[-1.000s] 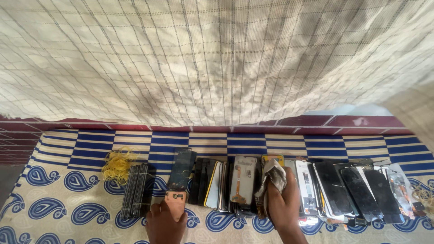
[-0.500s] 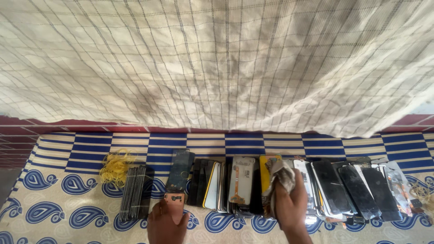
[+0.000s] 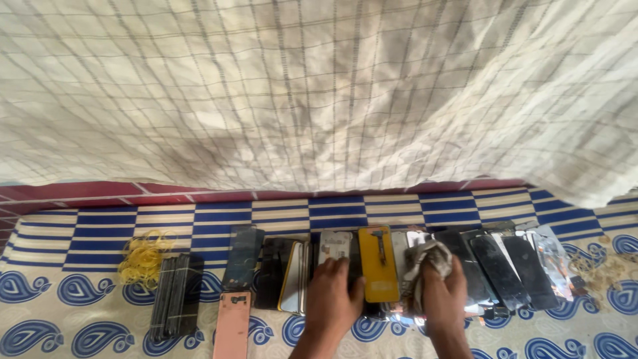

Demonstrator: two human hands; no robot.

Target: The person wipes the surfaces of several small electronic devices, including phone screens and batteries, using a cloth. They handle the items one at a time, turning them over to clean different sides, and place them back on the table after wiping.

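Left hand (image 3: 330, 299) lay flat, fingers apart, on a phone panel (image 3: 334, 249) mid-row | right hand (image 3: 444, 300) gripped a rag (image 3: 430, 260) beside the yellow panel (image 3: 379, 264) | best held steady, wiped lightly.

Looks like a small phone-repair stall or workshop, informal setup. Evidence: row of phone screens (image 3: 492, 266) & back panels (image 3: 379, 262) laid out on a blue paisley cloth (image 3: 80, 289), pile of yellow rubber bands (image 3: 143, 256), checked sheet (image 3: 319, 93) hung as backdrop.
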